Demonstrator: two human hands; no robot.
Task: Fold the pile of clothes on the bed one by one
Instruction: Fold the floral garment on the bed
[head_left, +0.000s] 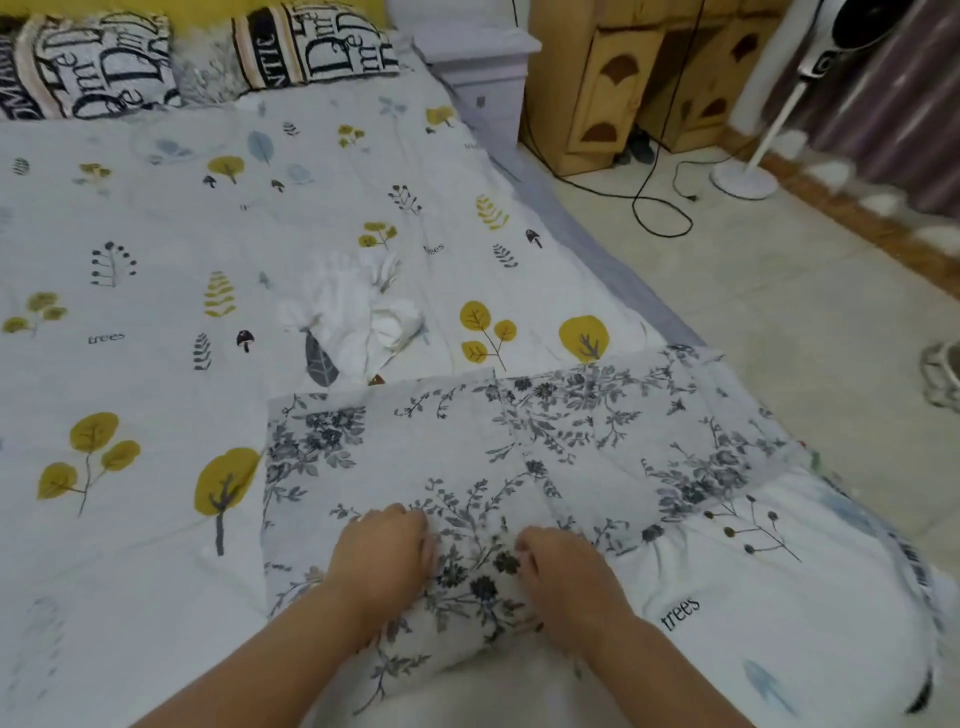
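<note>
A white cloth with a grey-blue flower print (519, 447) lies spread flat on the bed near its front right corner. My left hand (382, 551) and my right hand (563, 571) rest close together on its near edge, fingers curled into the fabric, which bunches up between them. Farther up the bed lies a crumpled white garment (358, 317), apart from both hands.
The bed (156, 234) has a leaf-and-tree print cover, with two lettered pillows (93, 62) at its head. To the right are a tiled floor, a wooden cabinet (623, 83), black cables (660, 208), a standing fan (748, 176) and a shoe (943, 374).
</note>
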